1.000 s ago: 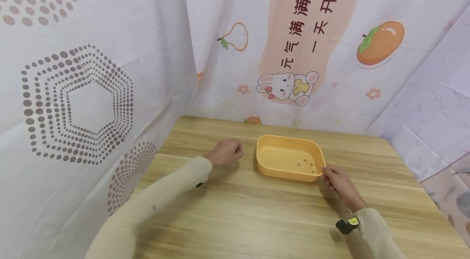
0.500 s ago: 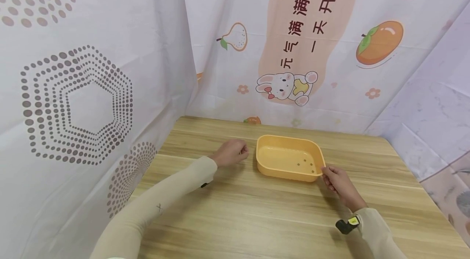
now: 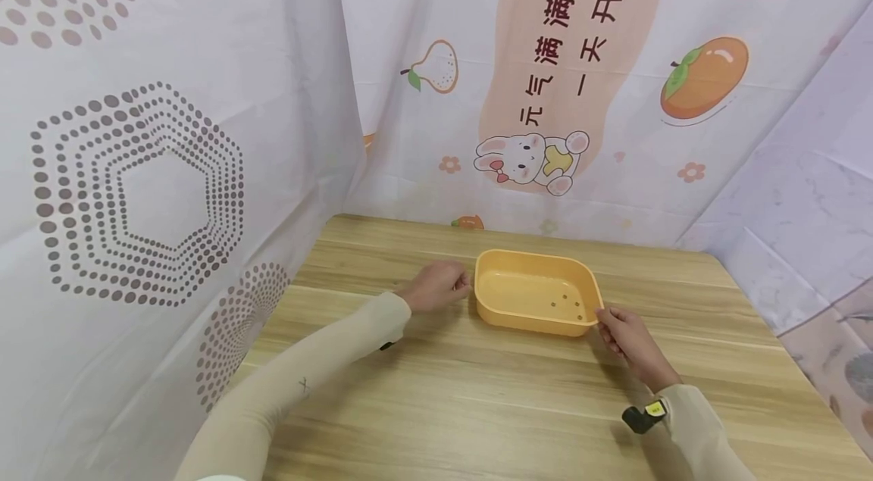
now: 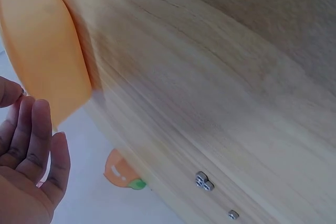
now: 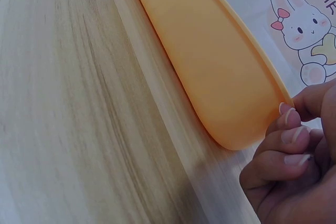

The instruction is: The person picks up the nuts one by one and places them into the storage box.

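A shallow yellow-orange plastic bin [image 3: 532,323] sits on the wooden table, with several small metal nuts [image 3: 577,304] on its floor toward the right end. My right hand [image 3: 630,345] pinches the bin's front right corner between thumb and fingers, and the right wrist view shows the bin's outer wall [image 5: 205,61] beside the curled fingers. At the bin's left end is my left hand [image 3: 439,286], fingertips right by the rim. It pinches a small metal nut [image 4: 23,92] between thumb and forefinger, mostly hidden by them.
More metal nuts [image 4: 203,181] lie on the table in the left wrist view, with another nut [image 4: 233,214] a little apart. White printed curtains [image 3: 409,148] hang behind the table and along both sides. The table [image 3: 464,405] extends in front of the bin.
My left hand has moved right, coming up to the bin's left end. The right hand stays at the bin's corner, and the bin keeps its place.
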`<state>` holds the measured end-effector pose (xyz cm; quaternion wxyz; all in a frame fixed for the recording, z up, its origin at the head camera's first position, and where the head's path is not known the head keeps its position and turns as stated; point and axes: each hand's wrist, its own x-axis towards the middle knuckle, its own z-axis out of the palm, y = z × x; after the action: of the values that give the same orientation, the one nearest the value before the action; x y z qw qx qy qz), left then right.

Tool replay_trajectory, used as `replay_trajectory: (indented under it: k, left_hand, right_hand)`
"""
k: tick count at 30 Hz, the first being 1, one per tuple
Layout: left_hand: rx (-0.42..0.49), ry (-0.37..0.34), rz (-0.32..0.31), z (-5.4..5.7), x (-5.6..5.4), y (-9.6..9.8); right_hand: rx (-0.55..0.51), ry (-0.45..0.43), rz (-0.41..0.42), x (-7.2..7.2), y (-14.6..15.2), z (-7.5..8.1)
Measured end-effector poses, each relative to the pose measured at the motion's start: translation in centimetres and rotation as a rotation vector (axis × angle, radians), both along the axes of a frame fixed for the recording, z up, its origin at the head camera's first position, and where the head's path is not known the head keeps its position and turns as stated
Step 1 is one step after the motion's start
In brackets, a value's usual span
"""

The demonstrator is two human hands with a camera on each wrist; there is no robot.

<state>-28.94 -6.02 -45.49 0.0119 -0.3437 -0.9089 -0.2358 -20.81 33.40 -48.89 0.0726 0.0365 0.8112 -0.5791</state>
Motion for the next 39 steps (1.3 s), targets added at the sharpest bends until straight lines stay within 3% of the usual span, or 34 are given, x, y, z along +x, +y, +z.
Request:
replay_trajectory:
  k: [15, 25, 39]
  left_hand:
    - [0.029, 0.019, -0.009, -0.3, 0.4, 0.9]
    - [0.032, -0.024, -0.015, -0.1, 0.5, 1.3]
    - [0.001, -0.033, -0.006, 0.2, 0.3, 1.6]
  right_hand:
    - [-0.001, 0.004, -0.002, 0.0, -0.1, -0.2]
    - [-0.002, 0.007, 0.005, 0.0, 0.0, -0.4]
    - [-0.005, 0.026, 0.014, 0.1, -0.1, -0.1]
